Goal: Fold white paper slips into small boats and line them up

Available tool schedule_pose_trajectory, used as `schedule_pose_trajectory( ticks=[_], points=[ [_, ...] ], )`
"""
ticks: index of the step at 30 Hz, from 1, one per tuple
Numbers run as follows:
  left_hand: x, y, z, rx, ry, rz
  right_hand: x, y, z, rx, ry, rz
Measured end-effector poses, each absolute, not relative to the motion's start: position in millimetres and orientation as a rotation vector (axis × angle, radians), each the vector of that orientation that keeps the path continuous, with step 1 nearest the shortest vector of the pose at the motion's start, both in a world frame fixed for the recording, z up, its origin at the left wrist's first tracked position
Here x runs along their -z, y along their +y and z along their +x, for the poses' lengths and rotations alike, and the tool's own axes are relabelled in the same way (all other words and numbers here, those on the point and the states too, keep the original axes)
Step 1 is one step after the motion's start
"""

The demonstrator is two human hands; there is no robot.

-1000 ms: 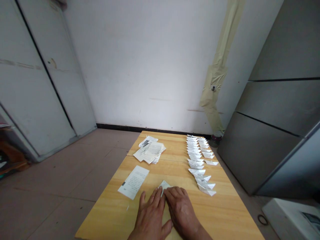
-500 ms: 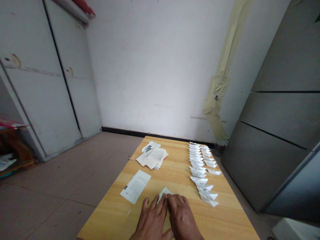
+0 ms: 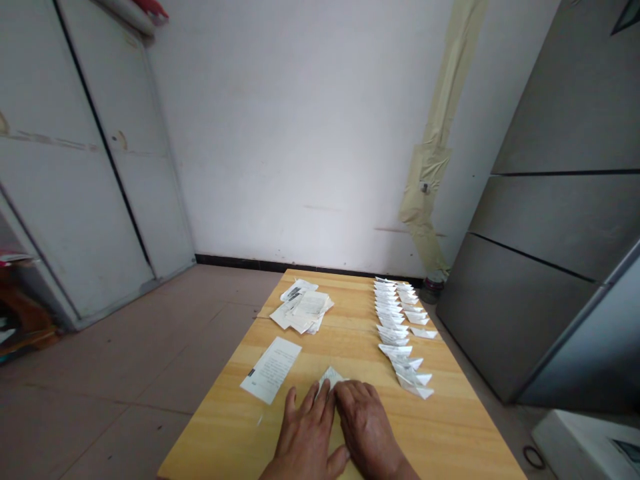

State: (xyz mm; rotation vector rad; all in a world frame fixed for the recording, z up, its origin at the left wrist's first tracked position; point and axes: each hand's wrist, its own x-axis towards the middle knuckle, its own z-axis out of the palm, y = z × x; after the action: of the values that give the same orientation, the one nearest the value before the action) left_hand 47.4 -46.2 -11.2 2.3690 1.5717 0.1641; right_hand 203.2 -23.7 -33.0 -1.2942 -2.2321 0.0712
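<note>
left hand: your left hand [image 3: 306, 437] lies palm down, fingers spread, fingertips on the paper.
right hand: your right hand [image 3: 367, 427] rests beside it, fingers held together and bent over the paper's right side; you cannot tell if it pinches.
paper: the folded paper [image 3: 331, 375] lies under your fingertips, its pointed tip showing beyond them.
sheet: a printed sheet [image 3: 271, 370] lies flat, left of your hands.
pile: loose papers [image 3: 307, 308] overlap behind the sheet.
boats: folded boats [image 3: 395, 350] line the surface [image 3: 210, 440] at your right.
</note>
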Motion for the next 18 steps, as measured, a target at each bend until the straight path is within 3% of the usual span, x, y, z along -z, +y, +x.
schedule_pose_trajectory(
  ticks=[18],
  points=[
    [22.5,-47.5,45.9,-0.204,1.581,2.38,36.0,-24.5,206.6,0.007,-2.227,-1.375]
  ],
)
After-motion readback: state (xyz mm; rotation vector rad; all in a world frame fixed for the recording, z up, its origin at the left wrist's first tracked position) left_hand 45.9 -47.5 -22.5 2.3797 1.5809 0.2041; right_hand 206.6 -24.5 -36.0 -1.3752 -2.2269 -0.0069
